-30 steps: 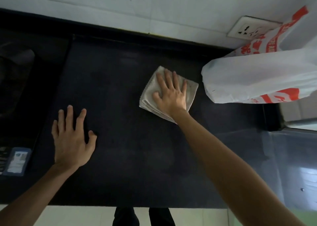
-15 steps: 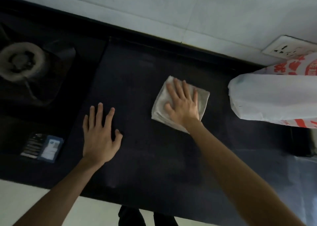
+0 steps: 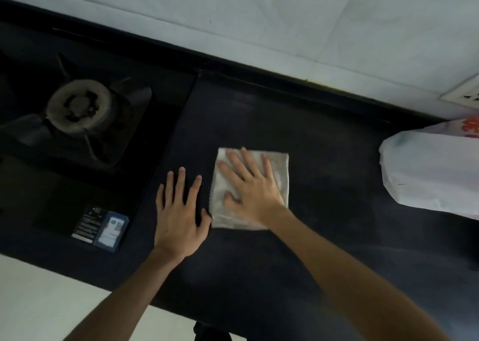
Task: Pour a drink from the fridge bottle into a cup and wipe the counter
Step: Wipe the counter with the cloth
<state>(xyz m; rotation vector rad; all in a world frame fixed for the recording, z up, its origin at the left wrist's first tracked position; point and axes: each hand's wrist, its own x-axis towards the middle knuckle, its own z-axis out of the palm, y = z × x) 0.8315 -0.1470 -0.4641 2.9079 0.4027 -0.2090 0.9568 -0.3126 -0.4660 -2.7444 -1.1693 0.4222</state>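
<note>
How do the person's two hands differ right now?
The right hand presses flat on the folded white cloth, while the left hand rests on the bare dark counter just beside it. The left hand lies nearer the gas burner; the right hand lies nearer the white plastic bag. Both are palm down with fingers straight and spread, gripping nothing.

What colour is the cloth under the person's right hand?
The cloth is plain white or off-white, with no pattern. It shows in the head view, the only one, against the dark counter.
</note>
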